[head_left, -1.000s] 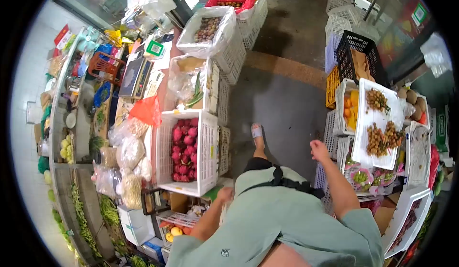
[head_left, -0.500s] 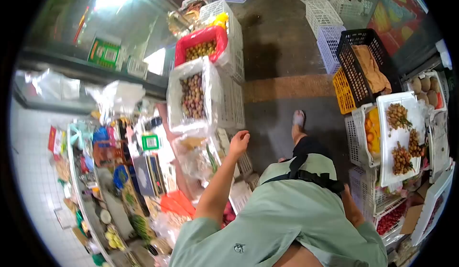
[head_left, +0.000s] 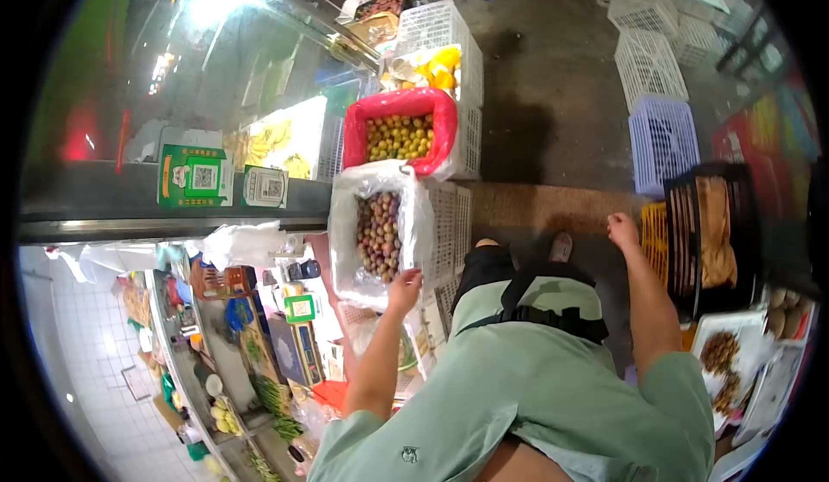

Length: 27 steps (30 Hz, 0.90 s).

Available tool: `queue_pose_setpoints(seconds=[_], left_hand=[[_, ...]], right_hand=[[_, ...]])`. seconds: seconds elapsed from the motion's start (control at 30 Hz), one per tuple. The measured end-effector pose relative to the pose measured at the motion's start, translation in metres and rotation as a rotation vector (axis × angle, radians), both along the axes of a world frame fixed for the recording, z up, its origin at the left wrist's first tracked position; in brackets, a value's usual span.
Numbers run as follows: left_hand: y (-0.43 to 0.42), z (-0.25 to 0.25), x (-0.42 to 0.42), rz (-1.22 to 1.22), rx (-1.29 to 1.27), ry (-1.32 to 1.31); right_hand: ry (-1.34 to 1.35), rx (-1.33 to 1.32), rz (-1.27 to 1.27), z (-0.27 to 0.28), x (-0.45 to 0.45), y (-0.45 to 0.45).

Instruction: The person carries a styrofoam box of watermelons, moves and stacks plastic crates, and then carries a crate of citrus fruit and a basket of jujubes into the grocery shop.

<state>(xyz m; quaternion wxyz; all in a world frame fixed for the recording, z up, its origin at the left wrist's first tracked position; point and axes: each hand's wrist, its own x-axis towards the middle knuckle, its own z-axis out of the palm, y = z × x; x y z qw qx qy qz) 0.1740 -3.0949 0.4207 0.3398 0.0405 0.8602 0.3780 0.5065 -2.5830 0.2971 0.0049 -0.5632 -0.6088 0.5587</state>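
Note:
My left hand (head_left: pixel 406 290) is over the near right corner of a crate lined with clear plastic (head_left: pixel 414 214). Its fingers are loosely bent and a little apart, with nothing seen in them. Small purple-brown fruits (head_left: pixel 378 236) fill that crate. On the other side, my right hand (head_left: pixel 623 231) hangs in the air by a yellow crate (head_left: pixel 654 244), its fingers curled in with no object visible. Whether either hand touches its crate is hard to tell.
Beyond stands a red-lined crate (head_left: pixel 357 132) of yellow-green fruits. A black crate (head_left: pixel 682 240) holding brown cloth or cardboard is at right, near a white tray (head_left: pixel 744 322) of bunched fruit. Purple (head_left: pixel 663 145) and white crates (head_left: pixel 649 67) edge the dark floor (head_left: pixel 553 93).
The view has shifted forward along the aisle. My left hand is now beside the plastic-lined crate, and my right hand has swung forward and outward from beside my hip. My legs have stepped.

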Motion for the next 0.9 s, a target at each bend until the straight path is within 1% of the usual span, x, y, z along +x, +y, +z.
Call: queue_pose_setpoints(seconds=[0.03,0.07,0.13,0.17,0.2,0.27,0.3,0.33,0.37,0.4,0.47,0.5,0.53,0.6,0.63,0.67,0.7,0.73,0.8,0.87,0.9], left_hand=[[0.008,0.002,-0.023,0.018,0.015,0.056],[0.012,0.007,-0.043,0.037,0.027,0.111],[0.032,0.020,-0.091,0.084,0.030,0.173],[0.041,0.022,-0.117,0.061,0.061,0.241],[0.056,0.028,-0.139,0.070,0.059,0.227],[0.087,0.044,-0.190,0.093,0.043,0.339],[0.087,0.021,-0.223,0.088,0.047,0.331],[0.091,-0.003,-0.260,0.104,0.008,0.382],[0.094,-0.019,-0.296,0.119,-0.033,0.433],[0.105,-0.019,-0.321,0.112,-0.044,0.418],[0.125,-0.019,-0.366,0.114,-0.178,0.518],[0.131,-0.030,-0.390,0.079,-0.246,0.582],[0.145,-0.028,-0.408,0.105,-0.235,0.551],[0.155,-0.039,-0.444,0.077,-0.211,0.493],[0.157,-0.044,-0.458,0.039,-0.227,0.470],[0.161,-0.050,-0.469,0.064,-0.246,0.452],[0.163,-0.056,-0.472,0.097,-0.259,0.434],[0.163,-0.067,-0.477,0.072,-0.261,0.409],[0.160,-0.085,-0.487,0.083,-0.287,0.350],[0.159,-0.100,-0.489,0.071,-0.248,0.298],[0.156,-0.109,-0.489,0.088,-0.292,0.353]], right_hand=[[0.079,-0.051,-0.095,-0.003,-0.031,0.026],[0.081,-0.041,-0.075,0.007,-0.061,0.045],[0.137,-0.096,-0.175,0.033,-0.116,0.065],[0.159,-0.071,-0.164,0.036,-0.140,0.069],[0.144,-0.071,-0.155,0.035,-0.159,0.067],[0.174,-0.074,-0.105,0.029,-0.203,0.057],[0.157,-0.054,-0.027,0.024,-0.224,0.048],[0.227,-0.129,0.039,0.018,-0.245,0.039],[0.177,-0.146,0.107,0.024,-0.269,0.030],[0.118,-0.175,0.182,0.028,-0.290,0.015],[0.041,0.021,0.401,0.037,-0.332,-0.009],[0.030,0.042,0.453,0.060,-0.358,-0.018],[0.057,0.111,0.524,0.058,-0.382,-0.023],[0.033,0.056,0.483,0.075,-0.431,-0.035],[0.031,0.071,0.455,0.070,-0.453,-0.042],[0.021,0.085,0.427,0.064,-0.472,-0.047],[-0.028,0.039,0.391,0.061,-0.489,-0.054],[-0.074,0.005,0.359,0.054,-0.505,-0.059],[-0.108,-0.014,0.351,0.042,-0.532,-0.068],[-0.110,0.001,0.344,0.037,-0.550,-0.072],[-0.150,0.018,0.382,0.035,-0.556,-0.073]])
